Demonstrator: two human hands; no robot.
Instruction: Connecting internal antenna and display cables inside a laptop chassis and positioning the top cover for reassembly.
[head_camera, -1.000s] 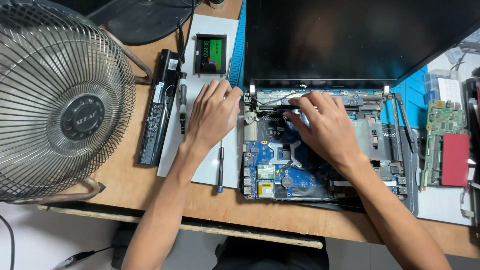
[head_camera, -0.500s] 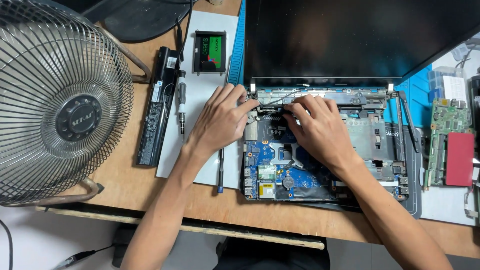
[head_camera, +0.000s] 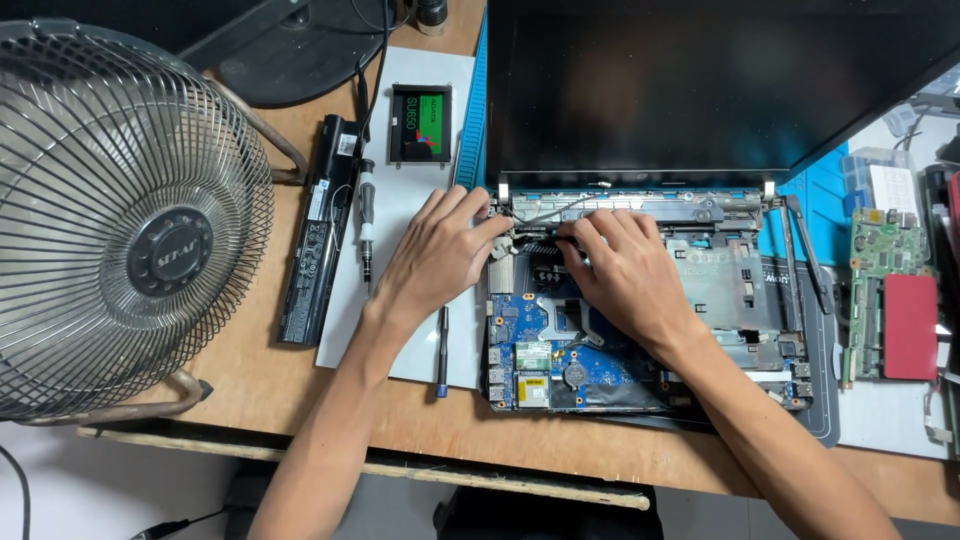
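Note:
An opened laptop base (head_camera: 740, 290) lies on the desk with its blue motherboard (head_camera: 530, 345) bared and its dark screen (head_camera: 700, 80) tilted back. My left hand (head_camera: 440, 250) rests at the base's upper left corner, fingertips touching the hinge area and a black cable (head_camera: 560, 208). My right hand (head_camera: 625, 275) lies palm down over the board's upper middle, fingers pinching a small dark part near the hinge. What sits under that palm is hidden.
A metal-cage fan (head_camera: 120, 220) fills the left. A long black battery (head_camera: 318, 230), a screwdriver (head_camera: 366, 225) and a pen-like tool (head_camera: 442, 350) lie by a white sheet (head_camera: 400, 200) with a drive (head_camera: 420, 124). Green circuit boards (head_camera: 885, 290) sit at right.
Both hands have shifted up and toward each other at the hinge edge; my left hand moved right from the white sheet onto the laptop's corner.

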